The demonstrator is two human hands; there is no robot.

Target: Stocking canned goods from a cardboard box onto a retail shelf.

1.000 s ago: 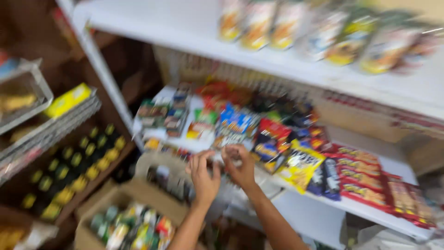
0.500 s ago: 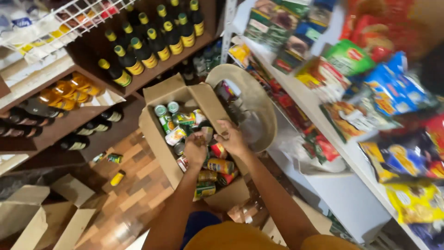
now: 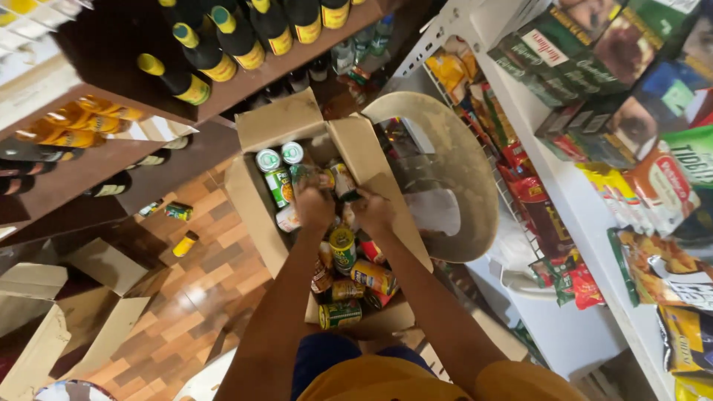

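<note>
A: Item one, largest: white shelf (image 3: pixel 594 215) of snack packets, right edge of the frame. A second ago we faced it with both hands at its packets; now we look straight down and it runs along the side.

B: Item two: dark wooden shelving (image 3: pixel 89 96) with yellow-capped bottles (image 3: pixel 223 37), upper left. Newly in view.

A: Item three: open cardboard box (image 3: pixel 260 208) on the wood-patterned floor (image 3: pixel 186 297), centre of the frame, holding assorted cans (image 3: pixel 343 249). Half a second back our hands were already at it; the box now sits closer under us.

B: Item four: round beige basin (image 3: pixel 468 171), just right of the box, touching its flap.

A: Item five: left hand (image 3: pixel 316 208), fingers closed round something among the cans near the box's middle; which item, we cannot tell.

B: Item six: right hand (image 3: pixel 373 213), just beside it, curled down into the same spot. Grip contents unclear. We judge the work has shifted from shelf to box.
</note>
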